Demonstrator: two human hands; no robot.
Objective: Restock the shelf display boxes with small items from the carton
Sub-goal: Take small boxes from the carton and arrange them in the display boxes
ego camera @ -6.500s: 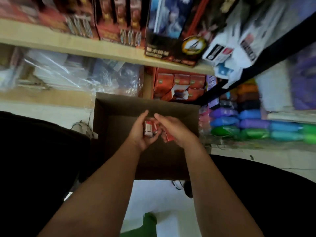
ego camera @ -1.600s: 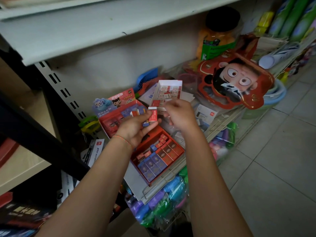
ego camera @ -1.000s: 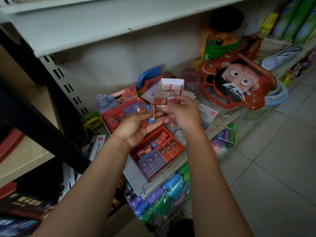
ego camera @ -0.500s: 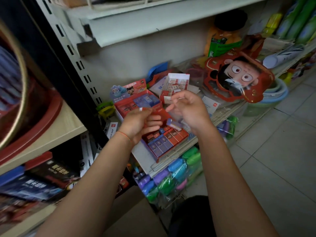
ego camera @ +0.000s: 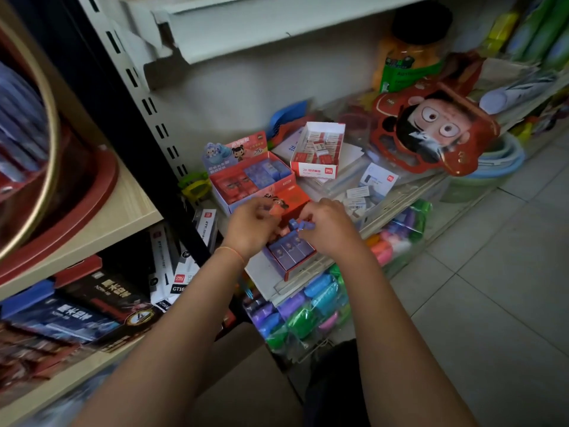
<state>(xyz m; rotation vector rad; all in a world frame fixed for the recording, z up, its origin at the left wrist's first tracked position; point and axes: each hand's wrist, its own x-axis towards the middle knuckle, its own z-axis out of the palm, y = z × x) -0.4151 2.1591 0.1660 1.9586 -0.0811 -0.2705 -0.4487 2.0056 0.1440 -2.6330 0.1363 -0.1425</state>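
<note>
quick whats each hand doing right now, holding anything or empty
Left hand: fingers curled, pinching a small red item.
Right hand: fingers curled, pinching a small blue item over the red display box.

bare forearms, thin orange wrist string (ego camera: 230,249)

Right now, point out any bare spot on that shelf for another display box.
Little: a pale strip of shelf left of the near display box. Behind, the second display box and white box crowd it; packets fill the right.
</note>
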